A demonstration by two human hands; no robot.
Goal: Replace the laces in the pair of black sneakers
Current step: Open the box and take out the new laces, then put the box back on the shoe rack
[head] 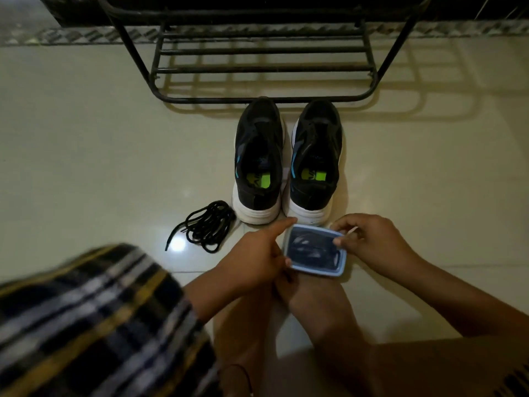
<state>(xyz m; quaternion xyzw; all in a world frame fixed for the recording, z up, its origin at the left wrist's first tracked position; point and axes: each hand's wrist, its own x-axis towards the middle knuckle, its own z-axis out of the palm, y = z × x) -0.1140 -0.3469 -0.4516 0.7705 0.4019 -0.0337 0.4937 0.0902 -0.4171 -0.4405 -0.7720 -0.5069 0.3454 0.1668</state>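
Two black sneakers with white soles stand side by side on the floor, heels toward me: the left sneaker [258,161] and the right sneaker [315,163], both without laces. A bundle of black laces [207,224] lies on the tiles to the left of them. Just in front of the heels I hold a small blue-rimmed plastic box [315,250] with dark coiled laces showing through its clear lid. My left hand [257,253] grips its left edge, index finger stretched along the top. My right hand [369,242] pinches the lid's right corner.
A black metal shoe rack [263,67] stands on the floor right behind the sneakers' toes. My bare feet [286,316] lie under the box. A striped cloth [94,325] covers my left knee at the lower left. Pale floor tiles [429,181] spread on both sides.
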